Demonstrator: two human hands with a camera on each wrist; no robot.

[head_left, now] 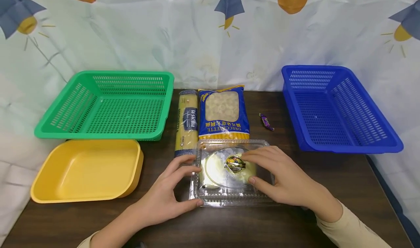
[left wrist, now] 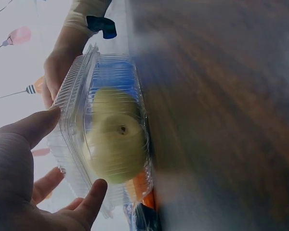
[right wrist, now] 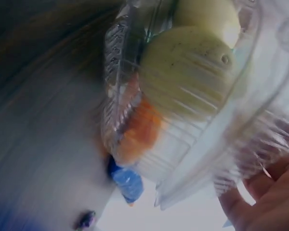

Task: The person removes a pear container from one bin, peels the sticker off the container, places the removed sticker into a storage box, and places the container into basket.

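Note:
A clear plastic clamshell box (head_left: 213, 195) of pale yellow-green round fruit (left wrist: 116, 149) stands on the table, with a black-and-yellow label on its lid. At its left edge is my left hand (head_left: 167, 193), thumb by the near corner and fingers spread along the rim. My right hand (head_left: 279, 175) lies over the right part of the lid, its fingers and thumb apart; whether they press on it is hard to tell. Through the box's ridged wall, the right wrist view shows the fruit (right wrist: 188, 72) close up, with motion blur.
Behind the box lie a long pasta packet (head_left: 187, 128) and a blue orecchiette bag (head_left: 223, 109). A purple-wrapped candy (head_left: 266, 122) is right of them. A green basket (head_left: 105, 136) and a yellow tub (head_left: 88, 197) stand left; a blue basket (head_left: 354, 148) stands right.

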